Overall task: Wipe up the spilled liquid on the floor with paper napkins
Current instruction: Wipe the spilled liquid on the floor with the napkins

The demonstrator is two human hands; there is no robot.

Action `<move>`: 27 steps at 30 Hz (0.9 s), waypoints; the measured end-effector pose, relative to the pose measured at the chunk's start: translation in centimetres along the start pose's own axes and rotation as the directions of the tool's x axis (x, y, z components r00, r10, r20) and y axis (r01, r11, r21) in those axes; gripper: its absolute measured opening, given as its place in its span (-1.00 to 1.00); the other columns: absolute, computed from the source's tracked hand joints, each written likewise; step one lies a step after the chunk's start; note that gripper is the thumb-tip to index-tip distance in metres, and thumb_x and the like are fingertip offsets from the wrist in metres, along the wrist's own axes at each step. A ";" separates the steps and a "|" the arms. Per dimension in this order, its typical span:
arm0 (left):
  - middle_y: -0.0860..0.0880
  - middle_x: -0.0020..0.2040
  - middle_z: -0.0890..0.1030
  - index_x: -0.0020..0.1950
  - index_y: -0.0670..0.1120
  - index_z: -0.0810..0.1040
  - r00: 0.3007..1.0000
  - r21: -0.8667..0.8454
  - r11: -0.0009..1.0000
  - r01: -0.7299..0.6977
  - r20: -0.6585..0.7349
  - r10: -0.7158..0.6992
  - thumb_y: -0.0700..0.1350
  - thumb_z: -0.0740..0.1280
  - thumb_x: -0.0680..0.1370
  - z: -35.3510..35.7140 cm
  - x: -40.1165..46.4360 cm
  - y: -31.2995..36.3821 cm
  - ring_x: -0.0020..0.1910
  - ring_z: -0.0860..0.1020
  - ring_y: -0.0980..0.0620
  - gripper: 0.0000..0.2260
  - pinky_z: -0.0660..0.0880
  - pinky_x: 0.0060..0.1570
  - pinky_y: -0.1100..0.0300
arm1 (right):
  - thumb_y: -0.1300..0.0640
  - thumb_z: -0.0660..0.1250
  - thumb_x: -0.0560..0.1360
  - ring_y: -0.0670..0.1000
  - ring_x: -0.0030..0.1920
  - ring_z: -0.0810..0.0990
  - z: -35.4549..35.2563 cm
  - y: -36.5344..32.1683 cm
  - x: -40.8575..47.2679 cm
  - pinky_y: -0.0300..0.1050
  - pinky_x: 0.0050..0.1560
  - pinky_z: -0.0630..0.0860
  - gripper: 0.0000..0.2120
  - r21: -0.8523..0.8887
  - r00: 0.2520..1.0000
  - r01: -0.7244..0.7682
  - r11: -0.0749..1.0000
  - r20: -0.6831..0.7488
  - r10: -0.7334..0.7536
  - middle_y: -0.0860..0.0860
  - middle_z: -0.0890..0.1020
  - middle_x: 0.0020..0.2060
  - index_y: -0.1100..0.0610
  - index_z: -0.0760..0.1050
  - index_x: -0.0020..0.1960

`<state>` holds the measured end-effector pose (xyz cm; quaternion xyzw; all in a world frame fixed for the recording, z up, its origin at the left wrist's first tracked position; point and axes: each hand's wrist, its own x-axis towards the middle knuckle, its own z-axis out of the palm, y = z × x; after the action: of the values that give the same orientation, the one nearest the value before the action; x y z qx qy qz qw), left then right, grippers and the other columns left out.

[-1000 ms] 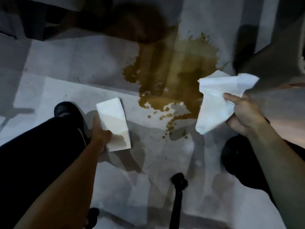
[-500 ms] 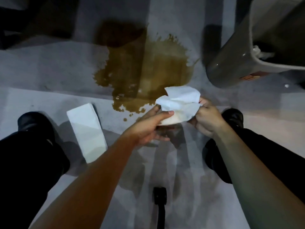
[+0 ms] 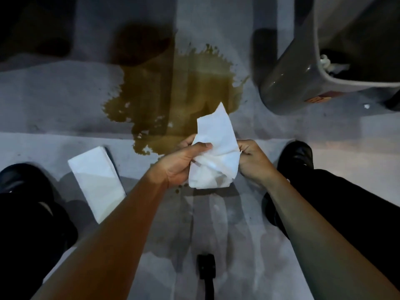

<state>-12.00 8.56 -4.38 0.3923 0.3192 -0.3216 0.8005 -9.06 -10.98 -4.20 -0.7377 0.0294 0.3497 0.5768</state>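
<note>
Cataloguing the head view, the only one supplied:

- Left hand (image 3: 184, 163): raised over the near edge of the spill, thumb and fingers pinching the left side of a paper napkin (image 3: 214, 152). One second ago this hand rested on the napkin stack (image 3: 97, 182) on the floor; it has since left the stack and joined the right hand.
- Right hand (image 3: 251, 161): fingers curled round the napkin's right edge. It held the same sheet alone a second ago, out to the right of the puddle.
- Paper napkin: white, crumpled, held in the air between both hands, one corner pointing up over the liquid. A faint brownish mark shows near its lower edge; whether that is a stain or shadow cannot be told. It does not touch the floor.
- Spilled liquid (image 3: 177, 94): brown puddle on the grey floor (image 3: 54, 100), with splash drops at its near edge. Its outline appears unchanged across the second.
- Napkin stack: folded, lying flat to the left of the puddle, just beside the left shoe (image 3: 21, 180).
- Right shoe (image 3: 296, 154): black, right of the hands.
- Grey bin (image 3: 290, 83): standing right of the puddle, apart from it.

Judgement: the sheet is being opened or bunched two-handed, ready for blotting. Wiping has barely begun, and the stack suggests several sheets will be needed.
</note>
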 end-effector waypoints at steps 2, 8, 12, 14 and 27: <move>-0.12 0.25 0.67 0.39 -0.06 0.53 1.000 0.022 1.000 -0.004 -0.006 0.005 -0.28 0.45 0.53 -0.1 -0.4 0.4 0.17 0.66 -0.15 -0.57 0.61 0.20 -0.13 | 0.09 0.50 0.49 0.17 0.12 0.70 0.2 -0.3 -0.1 0.21 0.22 0.61 -0.85 0.068 0.999 -0.038 0.997 0.023 0.037 0.01 0.75 0.08 0.00 0.74 0.05; -0.10 -0.01 0.74 0.23 0.01 0.61 0.962 0.265 0.964 0.020 -0.268 0.054 -0.09 0.42 0.60 -1.8 -0.9 -0.9 -0.15 0.67 0.01 -0.80 0.60 -0.13 0.11 | 0.23 0.40 0.58 0.22 0.09 0.71 -0.6 1.4 -0.9 0.36 0.19 0.59 -0.85 0.187 0.975 -0.039 0.982 -0.207 0.078 0.10 0.75 0.05 0.06 0.73 0.04; -0.11 -0.05 0.71 0.14 -0.01 0.62 0.904 0.372 0.928 0.014 -0.402 0.147 -0.15 0.32 0.66 -3.9 -0.8 -1.8 -0.20 0.62 0.02 -0.89 0.53 -0.23 0.21 | -0.22 0.37 0.54 0.03 -0.22 0.63 -2.9 2.3 -0.6 0.20 -0.13 0.60 -0.51 -0.050 0.845 -0.004 0.999 -0.534 -0.023 0.04 0.65 -0.26 0.22 0.54 -0.23; -0.12 -0.08 0.69 0.11 -0.01 0.61 0.904 0.378 0.926 -0.010 -0.392 0.170 -0.18 0.29 0.66 -4.3 -0.9 -2.0 -0.20 0.60 0.00 -0.87 0.52 -0.24 0.21 | -0.24 0.31 0.57 0.07 -0.33 0.48 -3.9 1.7 -0.1 0.15 -0.22 0.49 -0.45 -0.291 0.757 -0.006 0.957 -0.626 -0.186 0.12 0.49 -0.34 0.14 0.29 -0.37; 0.01 0.11 0.69 0.42 0.23 0.44 0.894 0.564 0.786 -0.251 -0.176 0.412 -0.06 0.42 0.59 1.3 -1.1 -0.9 0.07 0.67 0.06 -0.57 0.63 0.04 0.11 | 0.17 0.36 0.61 0.16 0.09 0.72 -1.0 -0.8 -0.4 0.10 0.07 0.67 -0.79 0.508 0.904 -0.008 0.861 -0.364 0.223 0.12 0.73 0.08 0.23 0.58 0.21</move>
<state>-12.99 7.37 -3.24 0.6897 0.2572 -0.1883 0.6501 -8.51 -11.73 -3.23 -0.6187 0.2838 0.2022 0.7041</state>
